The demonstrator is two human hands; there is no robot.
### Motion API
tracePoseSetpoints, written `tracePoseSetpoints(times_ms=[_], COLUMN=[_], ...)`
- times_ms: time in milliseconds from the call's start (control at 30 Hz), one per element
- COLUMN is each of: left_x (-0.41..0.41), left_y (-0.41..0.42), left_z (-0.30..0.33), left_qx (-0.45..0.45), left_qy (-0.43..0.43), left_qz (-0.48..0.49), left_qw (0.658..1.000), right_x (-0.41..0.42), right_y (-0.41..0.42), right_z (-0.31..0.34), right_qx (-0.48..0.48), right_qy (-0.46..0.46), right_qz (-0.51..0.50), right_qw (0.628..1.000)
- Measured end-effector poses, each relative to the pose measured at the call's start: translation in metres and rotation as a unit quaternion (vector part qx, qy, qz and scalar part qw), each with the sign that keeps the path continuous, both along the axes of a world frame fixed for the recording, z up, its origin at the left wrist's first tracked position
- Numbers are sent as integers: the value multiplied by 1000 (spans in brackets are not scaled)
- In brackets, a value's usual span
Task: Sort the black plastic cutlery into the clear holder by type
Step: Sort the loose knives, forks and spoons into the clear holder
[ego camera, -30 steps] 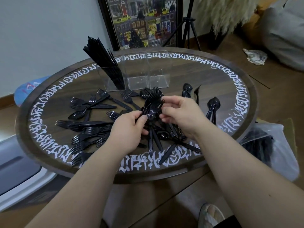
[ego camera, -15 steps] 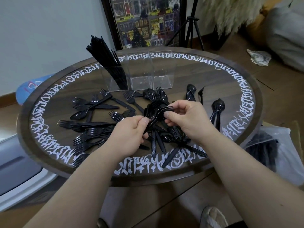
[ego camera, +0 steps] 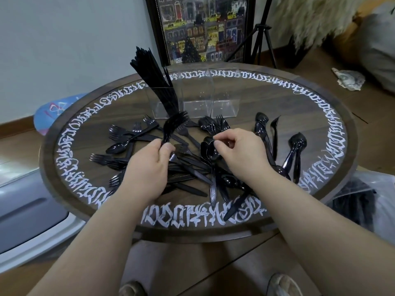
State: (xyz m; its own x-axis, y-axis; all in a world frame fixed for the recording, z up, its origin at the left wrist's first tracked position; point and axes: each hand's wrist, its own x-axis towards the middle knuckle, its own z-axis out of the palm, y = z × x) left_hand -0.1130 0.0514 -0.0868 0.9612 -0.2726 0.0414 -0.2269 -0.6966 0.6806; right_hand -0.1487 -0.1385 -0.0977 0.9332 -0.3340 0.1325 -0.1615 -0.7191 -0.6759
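Gripping a bunch of black plastic forks (ego camera: 173, 127) by their handles, the left hand (ego camera: 149, 167) holds them raised above the round wooden table (ego camera: 333, 116), tines pointing up and away toward the clear holder (ego camera: 205, 97). Its fingers and thumb are curled tight round the stems. The right hand (ego camera: 239, 150) is just beside it, thumb and forefinger pinching a nested stack of black spoons (ego camera: 208, 149) at the bowls, with the other fingers bent above the pile.

The clear holder stands at the far side of the table and has three compartments side by side. Its left compartment holds a bundle of black knives (ego camera: 156, 80), leaning left with their ends well above the rim; the middle and right compartments look bare, though the clear walls make that hard to judge.

Loose cutlery lies across the table between the holder and the hands: scattered forks (ego camera: 119, 133) to the left, a heap of mixed pieces (ego camera: 192, 178) under the hands, and more spoons (ego camera: 297, 144) to the right. White lettering (ego camera: 192, 216) runs round the table's edge.

A framed picture (ego camera: 203, 28) leans against the wall behind the table, beside a black tripod (ego camera: 263, 33).
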Motion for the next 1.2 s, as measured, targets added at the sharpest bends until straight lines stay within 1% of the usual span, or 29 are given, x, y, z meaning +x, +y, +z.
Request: tracePoseSetpoints(times_ms=[67, 133, 200, 233, 333, 433, 500, 600, 700, 800, 1000, 1100, 1200], left_x=[3, 5, 5, 5, 6, 7, 8, 9, 12, 15, 16, 16, 15], left_y=[7, 13, 20, 23, 32, 38, 41, 45, 51, 57, 60, 57, 53], left_z=[-2, -3, -2, -1, 2, 3, 3, 3, 0, -2, -3, -2, 1], left_qx=[-29, -49, -40, -36, -43, -48, -52, -52, -42, -32, -39, -38, -43], left_qy=[1, 13, 10, 6, 3, 5, 9, 8, 7, 17, 24, 29, 36], left_qz=[14, 24, 27, 29, 46, 64, 73, 87, 96, 103, 112, 108, 101], left_qw=[999, 998, 999, 999, 998, 997, 996, 995, 994, 994, 993, 993, 993], right_x=[20, 44, 65, 73, 89, 95, 97, 101, 110, 119, 130, 129, 120], right_y=[11, 19, 24, 26, 29, 32, 33, 36, 47, 63, 70, 65, 56], right_z=[5, 7, 3, 2, 0, 3, 4, 8, 9, 3, -7, -5, 3], right_qx=[-96, -172, -239, -258, -247, -241, -226, -181, -146, -170, -237, -235, -229], right_qy=[23, 55, 103, 130, 201, 232, 214, 148, 103, 94, 161, 185, 171], right_qz=[41, 71, 86, 87, 87, 103, 96, 79, 96, 118, 132, 110, 83], right_qw=[994, 981, 962, 953, 944, 937, 946, 969, 979, 974, 949, 948, 955])
